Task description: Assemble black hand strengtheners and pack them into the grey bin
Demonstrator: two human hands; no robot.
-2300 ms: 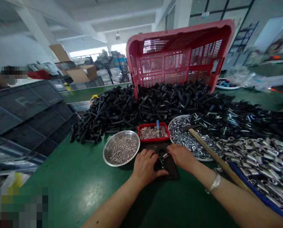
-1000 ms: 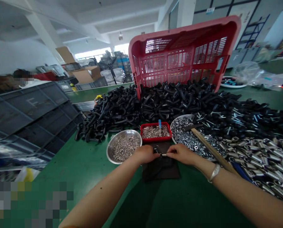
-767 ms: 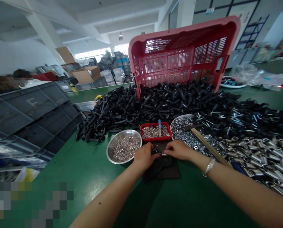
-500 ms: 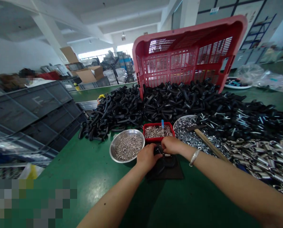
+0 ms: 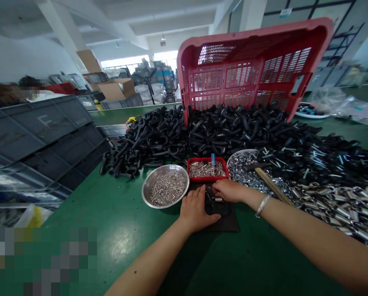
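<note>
My left hand [image 5: 196, 209] lies beside a black plastic part [image 5: 222, 209], its thumb spread wide from the other fingers along the part's left side. A small coiled spring [image 5: 218, 199] sits on that part, just under my right hand [image 5: 230, 190]. The right fingers are curled and pressed together at the part's upper edge; what they pinch is hidden. Underneath is a dark mat [image 5: 231, 224]. Close behind the hands stands a red tray [image 5: 199, 179] of small metal pins with a blue-handled screwdriver [image 5: 213, 159] upright in it.
Left of the mat is a metal bowl [image 5: 145, 193] of small metal pieces. A hammer [image 5: 272, 185] rests over small metal parts at right, near a heap of springs [image 5: 341, 209]. Black parts [image 5: 233, 127] pile up before a tipped red basket [image 5: 255, 37]. Grey crates [image 5: 42, 127] stand left.
My left hand has opened, its thumb swinging out toward me and off the spot near the spring. The right hand stays by the part's upper edge. The camera view has shifted slightly.
</note>
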